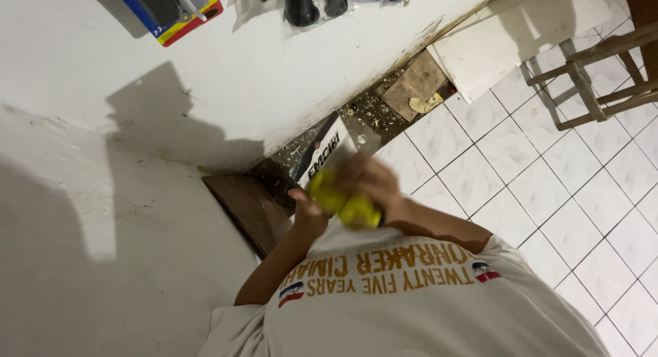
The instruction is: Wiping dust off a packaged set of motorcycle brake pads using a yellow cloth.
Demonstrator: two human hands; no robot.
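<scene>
Both hands, left (pixel 308 216) and right (pixel 370 182), grip a blurred yellow object (pixel 343 205) above brown board (pixel 250 210).

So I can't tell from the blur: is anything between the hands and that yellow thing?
Nothing visible. The right hand wraps over the yellow object from above, and the left hand touches its near end, both held just above the shirt. The blur hides how tightly either closes.
</scene>
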